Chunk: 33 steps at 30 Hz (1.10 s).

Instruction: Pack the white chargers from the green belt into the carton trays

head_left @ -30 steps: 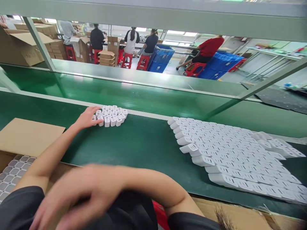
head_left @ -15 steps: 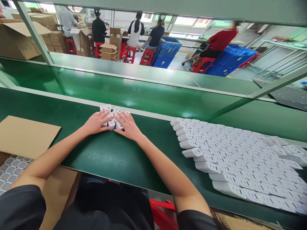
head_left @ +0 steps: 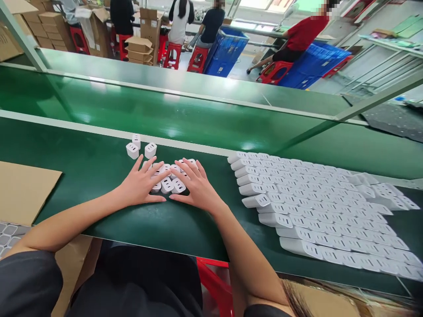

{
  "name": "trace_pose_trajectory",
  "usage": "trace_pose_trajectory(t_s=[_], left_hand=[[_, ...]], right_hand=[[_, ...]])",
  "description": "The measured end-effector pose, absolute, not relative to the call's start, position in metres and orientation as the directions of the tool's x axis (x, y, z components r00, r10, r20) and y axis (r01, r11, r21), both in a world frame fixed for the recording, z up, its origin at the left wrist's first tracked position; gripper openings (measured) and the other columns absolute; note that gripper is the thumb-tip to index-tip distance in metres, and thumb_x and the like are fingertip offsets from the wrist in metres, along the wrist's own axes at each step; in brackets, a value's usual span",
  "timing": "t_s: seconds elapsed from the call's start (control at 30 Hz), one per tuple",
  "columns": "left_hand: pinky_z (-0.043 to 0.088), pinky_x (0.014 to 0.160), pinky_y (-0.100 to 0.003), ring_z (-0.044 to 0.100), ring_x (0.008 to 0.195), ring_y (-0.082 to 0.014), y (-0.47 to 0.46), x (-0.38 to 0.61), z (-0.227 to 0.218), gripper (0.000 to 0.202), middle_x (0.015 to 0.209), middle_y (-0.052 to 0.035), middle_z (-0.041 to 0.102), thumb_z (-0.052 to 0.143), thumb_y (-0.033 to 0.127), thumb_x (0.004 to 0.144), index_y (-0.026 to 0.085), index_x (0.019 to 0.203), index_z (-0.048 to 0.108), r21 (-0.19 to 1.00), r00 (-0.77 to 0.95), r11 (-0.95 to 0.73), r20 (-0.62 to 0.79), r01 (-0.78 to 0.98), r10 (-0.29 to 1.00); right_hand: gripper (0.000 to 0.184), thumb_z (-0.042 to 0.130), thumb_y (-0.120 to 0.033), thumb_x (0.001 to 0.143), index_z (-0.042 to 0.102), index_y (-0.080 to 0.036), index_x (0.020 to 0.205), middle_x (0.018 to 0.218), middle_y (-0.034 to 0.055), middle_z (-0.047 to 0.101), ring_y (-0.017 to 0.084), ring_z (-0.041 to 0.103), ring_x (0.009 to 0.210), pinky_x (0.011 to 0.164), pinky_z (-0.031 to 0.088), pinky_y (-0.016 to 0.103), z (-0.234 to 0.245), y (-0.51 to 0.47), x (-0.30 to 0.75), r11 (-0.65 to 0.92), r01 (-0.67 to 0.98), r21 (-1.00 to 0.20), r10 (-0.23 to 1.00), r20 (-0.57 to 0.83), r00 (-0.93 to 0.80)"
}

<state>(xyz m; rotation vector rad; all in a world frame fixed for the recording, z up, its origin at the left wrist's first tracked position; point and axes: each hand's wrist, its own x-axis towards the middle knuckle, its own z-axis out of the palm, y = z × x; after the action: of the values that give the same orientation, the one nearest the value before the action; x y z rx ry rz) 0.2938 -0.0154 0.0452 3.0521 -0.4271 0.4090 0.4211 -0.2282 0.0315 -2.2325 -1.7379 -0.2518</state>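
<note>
Left hand (head_left: 140,185) and right hand (head_left: 199,188) splay, unclenched, over white charger housings (head_left: 167,185), likely light, stiff, slick: pinch their sides.

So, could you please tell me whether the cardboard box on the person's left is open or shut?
Open: the cardboard box has its flap spread outward, and grey-topped pieces show inside.

Your dark green bench (head_left: 158,229) carries, on the right, a broad array of white slotted blocks (head_left: 317,207) (set in close rows). To the left you have a small cluster (head_left: 167,186) of similar ones, with three strays (head_left: 132,151) beyond its left end.
</note>
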Motion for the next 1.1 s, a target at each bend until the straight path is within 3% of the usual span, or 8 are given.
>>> trace_pose_trajectory(t_s=[0.07,0.17,0.37,0.63,0.77,0.9,1.1], left_hand=[[0.024,0.116,-0.056,0.040,0.137,-0.0358,0.000,0.293,0.053,0.081,0.146,-0.0143,0.050,0.054,0.070,0.082,0.021,0.146,0.042,0.013,0.898,-0.940,0.300,-0.340,-0.321],[0.039,0.106,-0.044,0.053,0.124,-0.0293,0.028,0.291,0.057,0.073,0.131,-0.0133,0.061,0.059,0.067,0.081,0.019,0.136,0.050,0.006,0.829,-0.903,0.399,-0.430,-0.392],[0.047,0.083,-0.038,0.063,0.093,-0.0250,0.047,0.290,0.043,0.065,0.101,-0.0100,0.069,0.065,0.070,0.073,0.019,0.113,0.060,0.007,0.760,-0.881,0.509,-0.473,-0.404],[0.046,0.080,-0.037,0.062,0.091,-0.0237,0.042,0.291,0.043,0.059,0.100,-0.0095,0.069,0.063,0.067,0.077,0.018,0.109,0.060,-0.020,0.751,-0.856,0.470,-0.516,-0.464],[0.044,0.074,-0.035,0.061,0.086,-0.0217,0.044,0.292,0.044,0.057,0.098,-0.0088,0.069,0.060,0.068,0.079,0.017,0.105,0.060,-0.009,0.779,-0.874,0.448,-0.486,-0.438],[0.042,0.072,-0.035,0.060,0.084,-0.0216,0.040,0.292,0.043,0.058,0.094,-0.0080,0.068,0.058,0.072,0.078,0.018,0.099,0.062,-0.032,0.791,-0.890,0.446,-0.454,-0.419],[0.042,0.076,-0.036,0.059,0.086,-0.0218,0.034,0.290,0.041,0.053,0.094,-0.0082,0.068,0.057,0.069,0.082,0.018,0.095,0.065,-0.005,0.832,-0.920,0.426,-0.391,-0.355]], right_hand=[[0.065,0.065,-0.053,0.089,0.046,-0.023,0.143,0.149,0.0115,0.042,0.034,0.030,0.142,0.120,0.016,0.060,0.033,-0.228,0.418,-0.167,0.977,-0.130,0.910,0.361,0.203],[0.049,0.060,-0.047,0.094,0.054,-0.023,0.136,0.143,0.0103,0.050,0.030,0.038,0.138,0.121,0.019,0.057,0.030,-0.226,0.414,-0.102,0.985,-0.138,0.900,0.408,0.151],[0.040,0.059,-0.043,0.096,0.058,-0.026,0.132,0.132,0.0078,0.059,0.028,0.048,0.130,0.120,0.026,0.053,0.023,-0.225,0.408,-0.118,0.981,-0.152,0.881,0.439,0.174],[0.038,0.053,-0.030,0.100,0.054,-0.026,0.137,0.122,0.0057,0.065,0.024,0.056,0.120,0.120,0.028,0.049,0.021,-0.221,0.402,-0.126,0.983,-0.136,0.879,0.444,0.174],[0.041,0.054,-0.027,0.099,0.051,-0.024,0.140,0.125,0.0071,0.064,0.024,0.057,0.120,0.121,0.026,0.048,0.018,-0.216,0.395,-0.138,0.987,-0.084,0.867,0.472,0.161],[0.042,0.051,-0.027,0.101,0.048,-0.027,0.142,0.134,0.0040,0.060,0.022,0.056,0.122,0.120,0.028,0.044,0.017,-0.213,0.388,-0.079,0.994,-0.080,0.903,0.416,0.105],[0.035,0.051,-0.026,0.101,0.055,-0.023,0.135,0.130,0.0050,0.062,0.022,0.058,0.119,0.119,0.028,0.045,0.019,-0.213,0.389,-0.075,0.997,0.006,0.889,0.454,0.064]])
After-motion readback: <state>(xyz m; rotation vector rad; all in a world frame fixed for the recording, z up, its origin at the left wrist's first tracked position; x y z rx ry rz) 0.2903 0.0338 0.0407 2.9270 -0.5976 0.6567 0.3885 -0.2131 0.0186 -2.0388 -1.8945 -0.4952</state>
